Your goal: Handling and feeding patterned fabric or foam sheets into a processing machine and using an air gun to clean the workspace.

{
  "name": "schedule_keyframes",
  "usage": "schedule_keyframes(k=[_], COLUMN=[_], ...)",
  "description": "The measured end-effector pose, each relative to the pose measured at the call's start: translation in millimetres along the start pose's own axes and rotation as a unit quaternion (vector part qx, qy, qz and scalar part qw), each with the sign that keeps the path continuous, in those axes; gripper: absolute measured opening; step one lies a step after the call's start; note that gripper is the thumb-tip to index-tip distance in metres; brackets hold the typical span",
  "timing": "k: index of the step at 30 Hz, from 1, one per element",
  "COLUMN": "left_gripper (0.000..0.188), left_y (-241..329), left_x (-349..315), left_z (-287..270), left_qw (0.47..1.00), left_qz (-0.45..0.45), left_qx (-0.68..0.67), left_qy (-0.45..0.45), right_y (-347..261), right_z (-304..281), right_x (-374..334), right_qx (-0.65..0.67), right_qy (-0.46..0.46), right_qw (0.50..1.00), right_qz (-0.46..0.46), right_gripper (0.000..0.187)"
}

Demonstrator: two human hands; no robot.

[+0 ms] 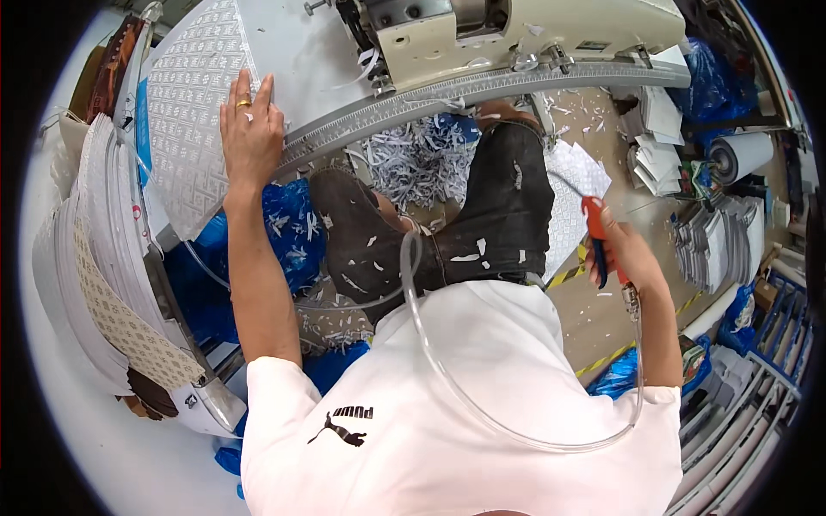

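I see the left hand (252, 129) lying flat at the edge of the sheet (194, 120) on the bench (292, 60), seemingly to steady it, while the right hand (632, 254), well apart, grips the gun (594, 219), its hose (559, 447) looping slack, probably for reach

The location is identified as a workshop. A cream-coloured machine (533, 45) is installed at a worktable (297, 64) edged with a graduated metal scale (602, 76). Pale offcut strips (422, 159) are heaped below it. Cut pieces (718, 245) are stacked near a roll of material (747, 156), a clear hose (551, 448) is coupled to an air gun (594, 222), and the floor (594, 314) is marked with striped tape (568, 273).
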State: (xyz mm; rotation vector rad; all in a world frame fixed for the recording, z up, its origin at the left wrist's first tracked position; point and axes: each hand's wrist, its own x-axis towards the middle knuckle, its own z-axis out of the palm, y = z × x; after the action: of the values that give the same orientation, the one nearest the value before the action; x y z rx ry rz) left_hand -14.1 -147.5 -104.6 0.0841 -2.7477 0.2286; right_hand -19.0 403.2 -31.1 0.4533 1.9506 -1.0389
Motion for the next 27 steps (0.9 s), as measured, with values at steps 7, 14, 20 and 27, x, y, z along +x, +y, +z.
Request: schedule_keyframes(k=[7, 14, 20, 27], left_gripper=[0.045, 0.044, 0.042, 0.043], left_y=[-11, -28, 12, 18], left_x=[5, 2, 9, 8], left_z=[7, 4, -5, -11], left_qw=[0.996, 0.977, 0.997, 0.999], left_qz=[0.07, 0.154, 0.063, 0.022], left_qx=[0.043, 0.147, 0.027, -0.004], left_qy=[0.035, 0.022, 0.035, 0.044], right_y=[10, 6, -15, -85], right_z=[10, 23, 125, 184], right_x=[-30, -38, 25, 59], right_qx=[-0.042, -0.044, -0.081, -0.122], right_qy=[-0.153, -0.287, -0.327, -0.336], right_qw=[0.985, 0.95, 0.941, 0.933], right_qz=[0.067, 0.113, 0.034, -0.04], right_gripper=[0.077, 0.077, 0.076, 0.069])
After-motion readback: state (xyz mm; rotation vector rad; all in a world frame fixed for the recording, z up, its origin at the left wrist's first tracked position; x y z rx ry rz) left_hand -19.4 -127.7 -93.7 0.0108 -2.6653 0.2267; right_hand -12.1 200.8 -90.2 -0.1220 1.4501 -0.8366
